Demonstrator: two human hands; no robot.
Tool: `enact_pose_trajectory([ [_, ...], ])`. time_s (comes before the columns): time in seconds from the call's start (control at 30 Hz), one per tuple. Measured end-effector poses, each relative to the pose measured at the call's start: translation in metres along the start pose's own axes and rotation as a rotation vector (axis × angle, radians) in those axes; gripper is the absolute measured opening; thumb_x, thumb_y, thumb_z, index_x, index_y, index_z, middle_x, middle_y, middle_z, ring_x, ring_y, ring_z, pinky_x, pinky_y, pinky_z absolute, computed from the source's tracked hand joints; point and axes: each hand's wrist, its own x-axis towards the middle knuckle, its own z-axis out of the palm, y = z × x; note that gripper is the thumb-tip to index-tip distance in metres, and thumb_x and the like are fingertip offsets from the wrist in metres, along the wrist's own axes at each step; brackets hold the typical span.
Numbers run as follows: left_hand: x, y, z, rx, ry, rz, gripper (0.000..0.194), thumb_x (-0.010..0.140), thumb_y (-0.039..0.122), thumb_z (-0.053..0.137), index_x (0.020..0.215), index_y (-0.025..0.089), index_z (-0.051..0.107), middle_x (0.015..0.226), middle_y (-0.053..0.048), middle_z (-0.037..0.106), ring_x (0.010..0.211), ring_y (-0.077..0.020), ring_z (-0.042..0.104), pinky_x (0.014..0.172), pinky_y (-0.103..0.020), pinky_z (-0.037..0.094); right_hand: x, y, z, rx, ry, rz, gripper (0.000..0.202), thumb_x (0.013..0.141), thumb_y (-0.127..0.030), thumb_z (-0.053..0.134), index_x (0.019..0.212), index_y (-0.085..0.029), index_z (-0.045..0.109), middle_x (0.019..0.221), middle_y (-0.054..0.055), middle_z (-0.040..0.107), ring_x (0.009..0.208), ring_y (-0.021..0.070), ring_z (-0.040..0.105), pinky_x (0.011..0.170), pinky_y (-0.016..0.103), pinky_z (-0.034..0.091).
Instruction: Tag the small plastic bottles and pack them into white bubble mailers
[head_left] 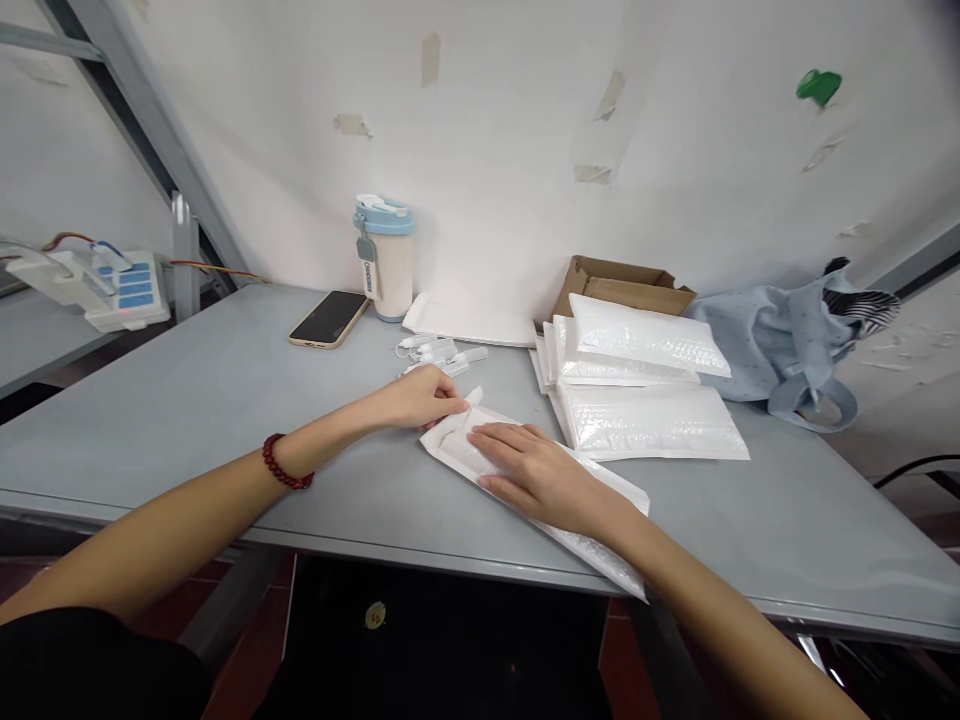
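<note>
A white bubble mailer (600, 478) lies slantwise on the grey table, its near corner reaching over the front edge. At its far left end, my left hand (424, 398) has thumb and fingers closed in a pinch on the mailer's flap (474, 398); whether a thin strip is also held is too small to tell. My right hand (536, 470) lies flat on the mailer with its fingers stretched out, pressing it down. Just beyond my left hand sit several small clear-white plastic pieces (442, 350), partly hidden by that hand.
To the right is a stack of white bubble mailers (652, 420) before an open cardboard box (622, 285). A blue cloth bag (757, 330) lies far right. Behind stand a tumbler (394, 265), a phone (330, 318) and a flat white packet (480, 325). A power strip (135, 292) is far left.
</note>
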Motion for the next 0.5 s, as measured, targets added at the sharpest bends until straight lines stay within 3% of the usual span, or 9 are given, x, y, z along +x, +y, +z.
enact_pose_trajectory([
  [0.13, -0.002, 0.003, -0.001, -0.074, -0.11, -0.005, 0.029, 0.08, 0.038, 0.059, 0.061, 0.015, 0.063, 0.05, 0.0, 0.056, 0.047, -0.0113, 0.051, 0.048, -0.022, 0.04, 0.0, -0.002, -0.002, -0.008, 0.008, -0.005, 0.04, 0.097, -0.033, 0.044, 0.134, -0.017, 0.048, 0.136, 0.013, 0.055, 0.127, 0.0244, 0.05, 0.102, 0.044, 0.042],
  [0.27, -0.001, -0.001, -0.001, -0.074, -0.195, 0.018, 0.025, 0.076, 0.039, 0.064, 0.081, 0.016, 0.069, 0.06, 0.001, 0.06, 0.052, -0.0111, 0.053, 0.052, -0.022, 0.042, 0.0, -0.003, 0.0, -0.044, 0.026, 0.032, 0.04, 0.096, -0.036, 0.046, 0.133, -0.02, 0.05, 0.134, 0.015, 0.053, 0.124, 0.0269, 0.05, 0.099, 0.046, 0.045],
  [0.37, -0.002, -0.002, 0.004, 0.005, -0.12, 0.026, 0.029, 0.076, 0.041, 0.065, 0.089, 0.015, 0.067, 0.063, 0.001, 0.062, 0.052, -0.0116, 0.054, 0.052, -0.022, 0.041, 0.0, -0.003, 0.004, -0.07, 0.065, 0.128, 0.04, 0.095, -0.042, 0.046, 0.129, -0.021, 0.053, 0.134, 0.019, 0.05, 0.125, 0.0312, 0.047, 0.098, 0.051, 0.044],
  [0.5, -0.002, 0.0, 0.012, -0.004, -0.035, -0.038, 0.046, 0.073, 0.04, 0.068, 0.108, 0.012, 0.06, 0.079, -0.002, 0.069, 0.055, -0.0124, 0.057, 0.055, -0.024, 0.044, 0.0, 0.004, 0.008, 0.039, 0.145, 0.315, 0.05, 0.093, -0.045, 0.049, 0.132, -0.014, 0.047, 0.137, 0.022, 0.048, 0.127, 0.033, 0.047, 0.101, 0.051, 0.042],
])
